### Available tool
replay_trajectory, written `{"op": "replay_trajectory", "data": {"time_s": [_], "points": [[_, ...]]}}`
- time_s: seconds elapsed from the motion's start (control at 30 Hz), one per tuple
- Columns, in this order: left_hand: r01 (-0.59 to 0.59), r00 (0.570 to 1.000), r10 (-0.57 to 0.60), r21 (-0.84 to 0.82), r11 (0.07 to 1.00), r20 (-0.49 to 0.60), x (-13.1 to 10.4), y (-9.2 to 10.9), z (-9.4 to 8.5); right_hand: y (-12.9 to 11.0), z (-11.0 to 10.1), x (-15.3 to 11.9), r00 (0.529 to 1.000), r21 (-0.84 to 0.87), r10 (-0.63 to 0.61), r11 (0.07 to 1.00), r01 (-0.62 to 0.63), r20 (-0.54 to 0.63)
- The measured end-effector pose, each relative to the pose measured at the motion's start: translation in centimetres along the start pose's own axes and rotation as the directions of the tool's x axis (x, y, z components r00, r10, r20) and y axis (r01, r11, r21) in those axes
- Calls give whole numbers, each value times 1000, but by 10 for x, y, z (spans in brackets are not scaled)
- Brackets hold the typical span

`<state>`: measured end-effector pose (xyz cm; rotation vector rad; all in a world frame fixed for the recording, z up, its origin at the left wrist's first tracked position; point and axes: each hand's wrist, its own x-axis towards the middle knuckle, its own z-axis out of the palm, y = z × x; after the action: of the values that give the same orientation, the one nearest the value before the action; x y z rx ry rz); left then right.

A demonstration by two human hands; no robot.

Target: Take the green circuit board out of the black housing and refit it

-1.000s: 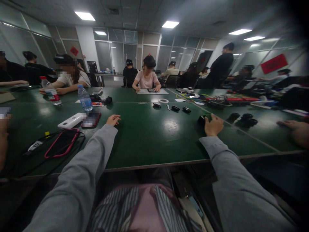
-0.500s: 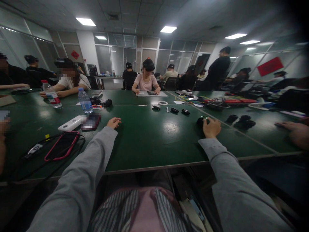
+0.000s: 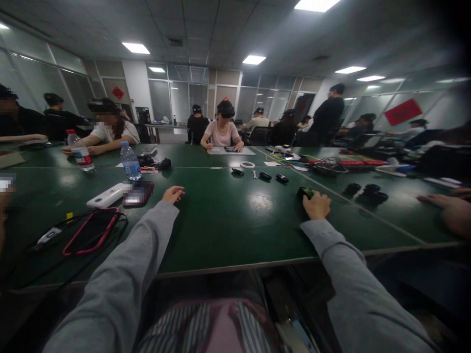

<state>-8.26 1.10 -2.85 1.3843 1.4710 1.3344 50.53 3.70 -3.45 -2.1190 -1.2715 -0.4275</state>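
Observation:
On the right part of the green table, my right hand has its fingers round a small black-and-green object. Too little of that object shows to name it. My left hand is over the table at left of centre, fingers apart and holding nothing. Between the hands and farther back lie small black objects, a small metal wrench and a white ring.
To the left are a blue-capped bottle, a red-capped bottle, a white device, a pink-edged phone and cables. Black round objects and another person's hand are at right. A person sits opposite.
The view has tilted up slightly. My right hand has turned a little and moved slightly left with the black-and-green object, showing more of its top. My left hand has hardly moved.

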Motion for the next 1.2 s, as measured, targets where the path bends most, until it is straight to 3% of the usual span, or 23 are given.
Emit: {"op": "replay_trajectory", "data": {"time_s": [0.1,0.2,0.27,0.33,0.4,0.43,0.5,0.6,0.8,0.87,0.93,1.0,1.07,1.2], "points": [[-19,1000,19,-22,1000,4,1,0,5,-27,-6,-9,977,18,-200,979,202,-79],[-51,997,53,-44,998,49,1,2,20,-77,-17,-32,890,87,-438,889,450,-127],[-82,992,86,-50,995,97,0,4,36,-119,-23,-55,787,181,-610,767,615,-91],[-110,984,117,-55,992,134,-2,7,53,-160,-28,-82,654,310,-754,610,729,-57],[-122,979,133,-78,989,157,-5,10,69,-199,-30,-110,538,451,-840,457,767,-64],[-125,977,139,-95,988,161,-6,11,74,-216,-32,-125,502,522,-862,395,756,-76],[-139,977,155,-115,984,145,-8,13,81,-243,-35,-151,489,655,-866,310,689,-105],[-154,983,166,-135,979,84,-9,13,81,-270,-40,-179,530,773,-840,261,579,-114],[-26,997,44,-239,971,70,-11,13,75,-283,-35,-192,609,826,-790,292,481,-75],[-42,994,64,-244,969,86,-13,14,74,-281,-30,-188,653,891,-757,312,330,23],[-64,990,94,-254,965,107,-15,15,75,-279,-25,-183,683,947,-705,315,62,189],[-73,984,115,-286,956,135,-17,17,77,-278,-20,-177,647,920,-656,310,-239,389],[-84,978,144,-342,936,153,-19,20,80,-277,-18,-173,562,831,-622,316,-457,545],[-64,975,156,-467,882,161,-26,34,83,-279,-21,-169,363,667,-671,266,-696,647]]}}
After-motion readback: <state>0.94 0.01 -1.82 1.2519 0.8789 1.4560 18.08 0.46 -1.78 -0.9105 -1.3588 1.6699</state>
